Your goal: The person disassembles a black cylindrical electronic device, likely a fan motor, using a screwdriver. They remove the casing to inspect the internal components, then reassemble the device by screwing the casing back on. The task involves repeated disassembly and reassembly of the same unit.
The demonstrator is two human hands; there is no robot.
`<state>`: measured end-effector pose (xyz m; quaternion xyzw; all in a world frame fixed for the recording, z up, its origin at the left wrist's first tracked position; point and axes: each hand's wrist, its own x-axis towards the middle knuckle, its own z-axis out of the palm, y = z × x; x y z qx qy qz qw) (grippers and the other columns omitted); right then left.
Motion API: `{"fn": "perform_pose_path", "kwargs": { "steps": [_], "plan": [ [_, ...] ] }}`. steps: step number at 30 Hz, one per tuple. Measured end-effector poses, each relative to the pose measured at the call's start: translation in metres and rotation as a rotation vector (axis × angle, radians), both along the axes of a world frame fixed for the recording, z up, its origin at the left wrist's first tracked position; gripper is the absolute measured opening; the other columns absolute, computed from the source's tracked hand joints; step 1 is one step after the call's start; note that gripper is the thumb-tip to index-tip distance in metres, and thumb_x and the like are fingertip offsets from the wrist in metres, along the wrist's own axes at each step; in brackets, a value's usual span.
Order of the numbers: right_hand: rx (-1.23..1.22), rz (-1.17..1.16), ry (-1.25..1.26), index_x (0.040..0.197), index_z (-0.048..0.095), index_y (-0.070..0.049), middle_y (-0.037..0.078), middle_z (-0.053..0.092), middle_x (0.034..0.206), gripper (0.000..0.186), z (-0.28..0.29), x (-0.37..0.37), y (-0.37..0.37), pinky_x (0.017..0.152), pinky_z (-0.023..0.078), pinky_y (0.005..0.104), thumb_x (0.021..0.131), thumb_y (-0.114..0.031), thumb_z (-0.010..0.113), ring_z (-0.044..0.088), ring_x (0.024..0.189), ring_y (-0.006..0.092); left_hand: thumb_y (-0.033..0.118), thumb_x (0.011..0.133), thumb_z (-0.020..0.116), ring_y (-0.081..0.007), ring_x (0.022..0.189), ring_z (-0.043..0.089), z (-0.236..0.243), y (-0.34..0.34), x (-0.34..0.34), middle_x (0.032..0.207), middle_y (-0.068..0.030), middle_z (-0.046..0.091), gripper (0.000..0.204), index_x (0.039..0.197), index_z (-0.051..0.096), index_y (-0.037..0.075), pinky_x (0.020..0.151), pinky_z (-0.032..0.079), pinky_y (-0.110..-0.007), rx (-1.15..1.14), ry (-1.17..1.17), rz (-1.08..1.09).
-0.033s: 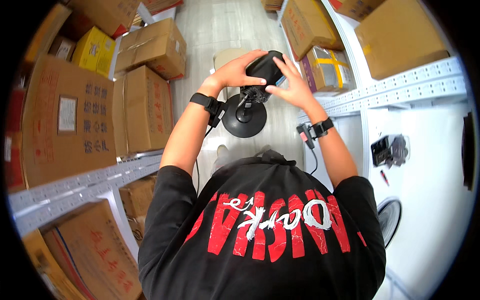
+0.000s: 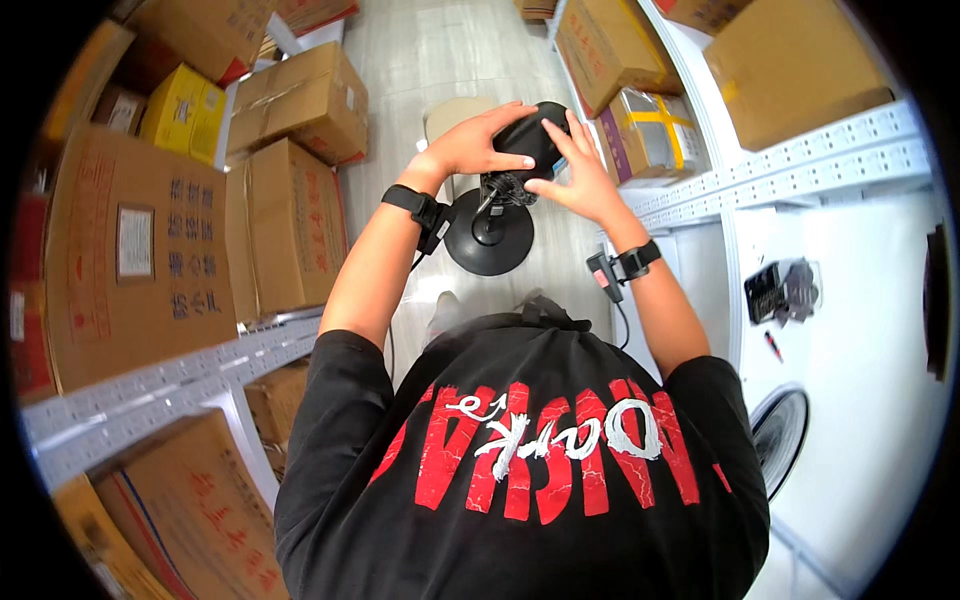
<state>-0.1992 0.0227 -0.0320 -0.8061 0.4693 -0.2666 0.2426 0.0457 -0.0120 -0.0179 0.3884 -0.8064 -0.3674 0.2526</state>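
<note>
A black rounded housing [image 2: 530, 140], which looks like the motor head of a stand fan, sits on a short metal rod above a round black base [image 2: 488, 240]. My left hand [image 2: 470, 145] holds its left side, with the thumb laid across the lower face and the fingers over the top. On the right side, my right hand [image 2: 585, 180] grips the edge with its fingers, its thumb lower down by a dark bundle of wire or mesh [image 2: 508, 188]. The palms hide part of the housing. Each wrist wears a black strap with a small cabled device.
Cardboard boxes [image 2: 290, 215] fill the metal shelves on the left, and more boxes [image 2: 650, 135] stand on the right shelves. A beige seat [image 2: 455, 115] is behind the stand. On the white surface at right lie a black tray [image 2: 764, 293], a red-and-black pen-like item [image 2: 773, 346] and a ring-edged mesh disc [image 2: 782, 440].
My right hand has shifted a little, its thumb sliding slightly lower and left beside the housing. My left hand keeps its place.
</note>
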Motion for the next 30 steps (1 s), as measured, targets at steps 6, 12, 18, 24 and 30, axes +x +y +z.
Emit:
{"fn": "perform_pose_path", "kwargs": {
  "steps": [6, 12, 18, 24, 30],
  "plan": [
    [-0.033, -0.137, -0.044, 0.151, 0.045, -0.024, 0.018, 0.023, 0.164, 0.092, -0.017, 0.007, -0.019, 0.118, 0.028, 0.0535, 0.073, -0.053, 0.082, 0.018, 0.149, 0.0473, 0.049, 0.093, 0.065, -0.0328, 0.127, 0.059, -0.014, -0.029, -0.017, 0.140, -0.0190, 0.059, 0.064, 0.142, 0.055, 0.009, 0.106, 0.045, -0.038, 0.025, 0.084, 0.031],
    [0.117, -0.068, -0.136, 0.148, 0.050, -0.026, 0.017, 0.026, 0.163, 0.078, -0.004, -0.007, -0.071, 0.121, 0.027, 0.0442, 0.077, -0.036, 0.081, 0.025, 0.151, 0.0350, 0.065, 0.089, 0.055, -0.0400, 0.114, 0.064, -0.010, -0.068, -0.039, 0.121, -0.0242, 0.068, 0.076, 0.138, 0.059, 0.006, 0.100, 0.049, -0.041, 0.027, -0.092, 0.199],
    [0.141, -0.024, -0.157, 0.143, 0.056, -0.025, 0.017, 0.037, 0.158, 0.073, -0.013, -0.009, -0.115, 0.113, 0.037, 0.0404, 0.077, -0.048, 0.079, 0.042, 0.141, 0.0356, 0.061, 0.088, 0.055, -0.0382, 0.116, 0.064, -0.005, -0.096, -0.042, 0.121, -0.0243, 0.068, 0.075, 0.136, 0.060, 0.003, 0.101, 0.048, -0.040, 0.091, -0.176, 0.293],
    [0.214, 0.000, -0.176, 0.140, 0.060, -0.024, 0.017, 0.045, 0.153, 0.068, -0.026, -0.006, -0.152, 0.114, 0.037, 0.0392, 0.080, -0.054, 0.074, 0.045, 0.139, 0.0355, 0.052, 0.089, 0.058, -0.0341, 0.116, 0.065, -0.001, -0.125, -0.041, 0.122, -0.0225, 0.068, 0.064, 0.129, 0.065, 0.002, 0.101, 0.047, -0.036, 0.214, -0.217, 0.333],
    [0.283, -0.033, -0.195, 0.145, 0.054, -0.028, 0.015, 0.043, 0.155, 0.067, -0.027, -0.007, -0.146, 0.116, 0.035, 0.0391, 0.082, -0.036, 0.077, 0.044, 0.140, 0.0319, 0.050, 0.085, 0.062, -0.0327, 0.120, 0.063, -0.016, -0.133, -0.037, 0.127, -0.0221, 0.066, 0.069, 0.134, 0.062, 0.002, 0.102, 0.047, -0.036, 0.266, -0.138, 0.287]
  ]
}}
